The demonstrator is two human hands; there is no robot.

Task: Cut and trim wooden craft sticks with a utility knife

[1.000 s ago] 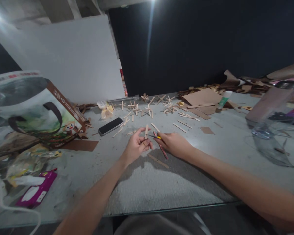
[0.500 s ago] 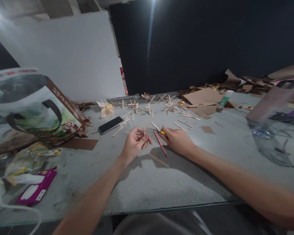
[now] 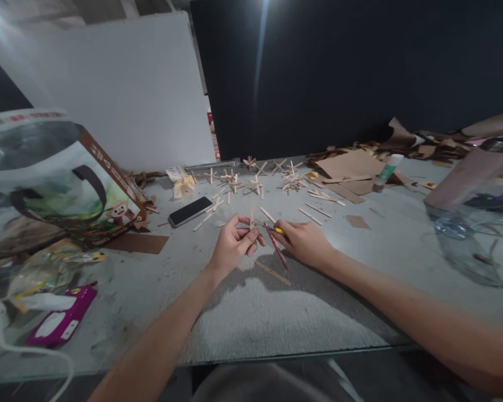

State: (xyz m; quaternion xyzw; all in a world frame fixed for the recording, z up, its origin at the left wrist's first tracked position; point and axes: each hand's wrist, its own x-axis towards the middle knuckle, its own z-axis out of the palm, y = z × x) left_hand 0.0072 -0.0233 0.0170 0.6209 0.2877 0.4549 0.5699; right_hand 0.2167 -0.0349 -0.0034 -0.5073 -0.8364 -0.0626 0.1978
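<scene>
Between its thumb and fingers my left hand (image 3: 237, 243) pinches a thin wooden stick (image 3: 252, 216) that points upward. My right hand (image 3: 304, 240) is closed on a yellow-handled tool (image 3: 279, 230), whose dark, narrow tip points left toward the stick; its exact kind is hard to make out. Under the tool a red pencil (image 3: 280, 252) lies slanted on the table, and a loose wooden stick (image 3: 272, 273) lies nearer the front. Just beyond my hands is another light stick (image 3: 267, 215).
Crossed wooden sticks (image 3: 293, 183) are spread at the back. A phone (image 3: 190, 211) lies left of them. Brown cardboard (image 3: 350, 166) and a glue stick (image 3: 389, 170) are at back right. A large bag (image 3: 67, 184), a purple pack (image 3: 62, 318) and a bottle (image 3: 469, 176) flank the table (image 3: 218, 335).
The yellow-handled tool's tip has come up off the table side and closer to the stick in my left hand. The view has shifted slightly.
</scene>
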